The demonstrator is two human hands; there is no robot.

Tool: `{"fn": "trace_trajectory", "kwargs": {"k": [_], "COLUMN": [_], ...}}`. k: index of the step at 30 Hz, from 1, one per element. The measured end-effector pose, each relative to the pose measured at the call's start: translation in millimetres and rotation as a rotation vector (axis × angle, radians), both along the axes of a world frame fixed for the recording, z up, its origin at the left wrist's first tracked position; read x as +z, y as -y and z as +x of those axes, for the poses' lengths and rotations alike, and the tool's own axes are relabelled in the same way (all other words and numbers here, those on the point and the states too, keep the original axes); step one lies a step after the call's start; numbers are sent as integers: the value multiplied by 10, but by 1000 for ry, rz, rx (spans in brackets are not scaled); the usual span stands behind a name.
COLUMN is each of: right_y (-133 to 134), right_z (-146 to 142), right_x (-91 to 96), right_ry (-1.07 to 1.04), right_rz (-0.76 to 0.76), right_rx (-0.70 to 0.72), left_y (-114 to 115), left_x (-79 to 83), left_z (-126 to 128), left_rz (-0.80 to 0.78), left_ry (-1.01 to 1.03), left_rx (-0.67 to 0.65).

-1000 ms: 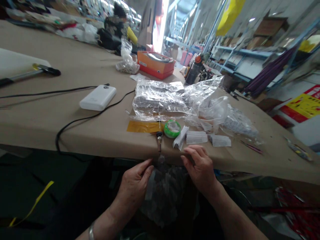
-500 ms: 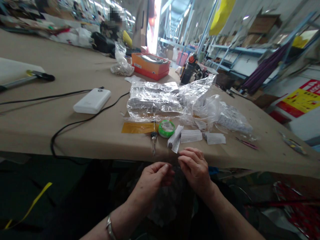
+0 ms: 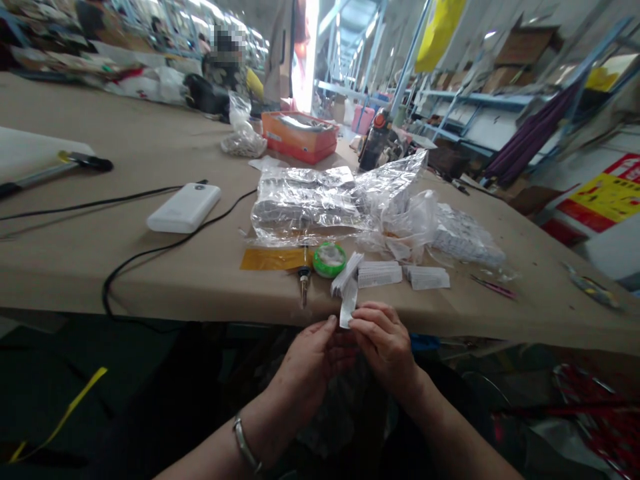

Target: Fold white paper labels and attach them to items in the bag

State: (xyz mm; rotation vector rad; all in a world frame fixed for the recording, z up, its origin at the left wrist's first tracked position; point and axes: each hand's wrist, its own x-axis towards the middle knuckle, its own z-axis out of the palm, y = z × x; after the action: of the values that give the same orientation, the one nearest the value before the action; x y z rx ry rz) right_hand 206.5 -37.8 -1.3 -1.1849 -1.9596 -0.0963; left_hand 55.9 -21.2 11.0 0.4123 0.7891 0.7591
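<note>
My right hand pinches the lower end of a white paper strip at the table's front edge. The strip hangs from a small stack of white labels. My left hand is curled beside it, fingertips meeting the right hand just under the strip; whether it also grips the strip I cannot make out. Both hands hover over a crumpled clear bag in my lap. Close ahead lie a green tape roll, a soldering iron and a yellow film piece.
More white label stacks and clear plastic bags lie on the brown table. A white power bank with black cable, an orange box and pink tweezers are around. A person sits at the far end.
My hands rose from my lap and came together at the table edge. The right hand took hold of a white strip from the label stack.
</note>
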Motion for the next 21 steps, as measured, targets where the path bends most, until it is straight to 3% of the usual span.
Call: {"fn": "trace_trajectory", "kwargs": {"k": [4,8,10,13,15,21], "right_y": [227,273,174,-58,-175,-130], "right_z": [-79,-72,11,177,259,320], "right_x": [107,209,225,208,177,66], "right_ry": [-5,95,121,206,306,362], "right_rz": [-8,-34,-57,-123,-187,-232], "right_rx": [121,233,109,-240,-370,-371], "left_y": [-27,-36,-27,1,20,47], "left_x": [42,30,30,30,12,-95], "left_z": [78,91,72,37,23,26], "left_rz": [-37,-20,-27,-34,-24,-25], "left_ry": [120,67,-27,-181,-227,-253], "left_rx": [13,31,18,-22,-40,-80]}}
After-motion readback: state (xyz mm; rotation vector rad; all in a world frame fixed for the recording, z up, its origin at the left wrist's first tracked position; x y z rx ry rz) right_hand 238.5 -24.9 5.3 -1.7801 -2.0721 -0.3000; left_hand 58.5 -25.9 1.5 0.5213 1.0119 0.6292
